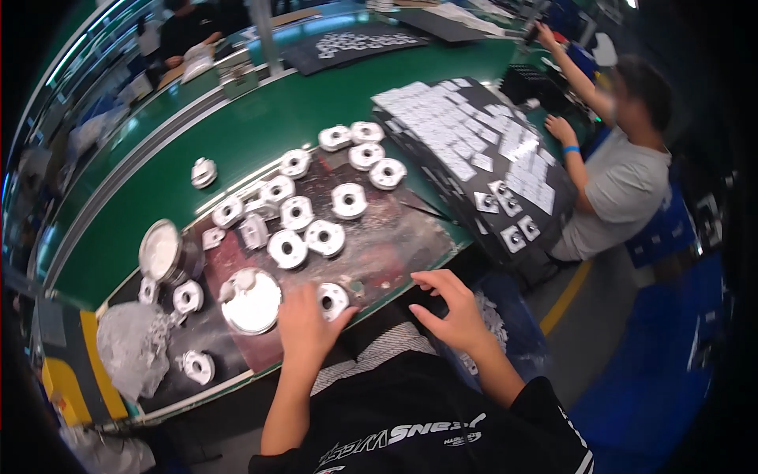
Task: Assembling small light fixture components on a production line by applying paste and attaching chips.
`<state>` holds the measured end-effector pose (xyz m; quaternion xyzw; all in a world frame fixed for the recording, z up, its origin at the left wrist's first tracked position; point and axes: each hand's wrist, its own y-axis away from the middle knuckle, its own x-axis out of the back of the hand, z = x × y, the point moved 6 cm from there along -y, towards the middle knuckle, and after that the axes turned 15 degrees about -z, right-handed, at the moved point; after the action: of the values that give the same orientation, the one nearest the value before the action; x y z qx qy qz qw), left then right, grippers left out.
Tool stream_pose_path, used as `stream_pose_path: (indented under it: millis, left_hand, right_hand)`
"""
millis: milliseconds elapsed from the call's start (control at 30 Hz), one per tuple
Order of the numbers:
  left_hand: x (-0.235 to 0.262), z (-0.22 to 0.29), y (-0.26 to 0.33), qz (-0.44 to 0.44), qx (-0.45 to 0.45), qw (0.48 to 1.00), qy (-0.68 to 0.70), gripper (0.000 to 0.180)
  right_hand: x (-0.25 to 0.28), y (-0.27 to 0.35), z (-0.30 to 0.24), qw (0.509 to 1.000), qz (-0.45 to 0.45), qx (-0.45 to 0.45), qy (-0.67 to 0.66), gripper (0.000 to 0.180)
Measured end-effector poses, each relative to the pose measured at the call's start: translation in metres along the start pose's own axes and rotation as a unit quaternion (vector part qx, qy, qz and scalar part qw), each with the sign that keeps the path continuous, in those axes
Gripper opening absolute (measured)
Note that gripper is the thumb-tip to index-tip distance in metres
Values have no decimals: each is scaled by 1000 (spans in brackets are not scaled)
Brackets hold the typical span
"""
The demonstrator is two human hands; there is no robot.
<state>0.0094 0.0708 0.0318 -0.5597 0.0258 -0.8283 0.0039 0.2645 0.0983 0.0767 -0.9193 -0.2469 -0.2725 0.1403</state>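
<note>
My left hand [306,325] is at the near edge of the work board, its fingers and thumb around a white round part with a dark centre hole [335,300]. The fingers cover the left side of that part. Off to the right, my right hand [454,312] hovers past the board's edge, thumb and fingers apart, with nothing between them. A round dish of white material [254,308] sits just left of my left hand. Several similar white ring parts [324,238] lie farther back on the stained board [387,225].
A metal can [162,251] and a crumpled clear plastic bag [130,347] stand at left. At right, a black board [553,186] holds rows of small white pieces. A co-worker in a grey shirt [620,174] sits beyond it. A blue bin [513,332] is below my right hand.
</note>
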Motion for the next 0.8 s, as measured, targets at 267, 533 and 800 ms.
stream_pose_path:
  millis: [267, 533, 800]
  left_hand:
    - [24, 5, -1, -43, 11, 999, 11, 81]
    - [8, 11, -13, -54, 122, 990, 54, 83]
    - [9, 35, 10, -74, -48, 876, 475, 22]
  right_hand:
    - [122, 53, 40, 928, 327, -117, 137, 28]
    - [149, 32, 66, 898, 262, -181, 305, 59]
    - [94, -5, 6, 982, 120, -16, 142, 65]
